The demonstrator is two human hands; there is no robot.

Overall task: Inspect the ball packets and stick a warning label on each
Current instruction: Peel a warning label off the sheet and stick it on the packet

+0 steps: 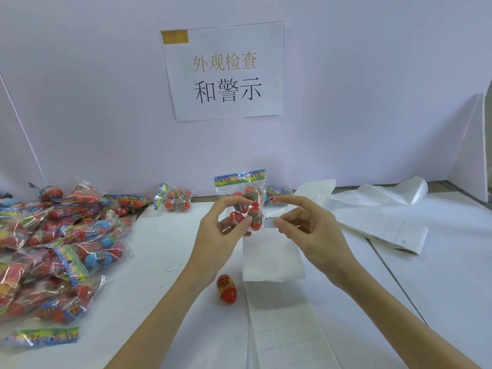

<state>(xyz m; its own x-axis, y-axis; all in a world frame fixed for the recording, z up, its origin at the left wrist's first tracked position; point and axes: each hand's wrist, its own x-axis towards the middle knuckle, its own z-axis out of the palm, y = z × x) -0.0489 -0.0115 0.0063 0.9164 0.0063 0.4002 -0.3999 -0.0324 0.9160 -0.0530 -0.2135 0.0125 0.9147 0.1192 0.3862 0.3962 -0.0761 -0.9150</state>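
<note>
Label sheet (282,323) lies at the worktop's (170,262) near edge, a white strip running toward the hands. Just left of it sits a loose red ball (226,288). Left hand (221,233) holds a packet (246,203) upright in the air over the worktop's middle, grip closed on its lower balls with thumb and fingers. Right hand (311,227) pinches a small white label (269,222) between thumb and finger, index finger straight; label touches the packet's right side. Pile (56,249) of packets covers the left edge. One more packet (175,199) lies at the far edge. Backing paper (378,209) is strewn at the far right. Sign (225,71) hangs on the back wall.
</note>
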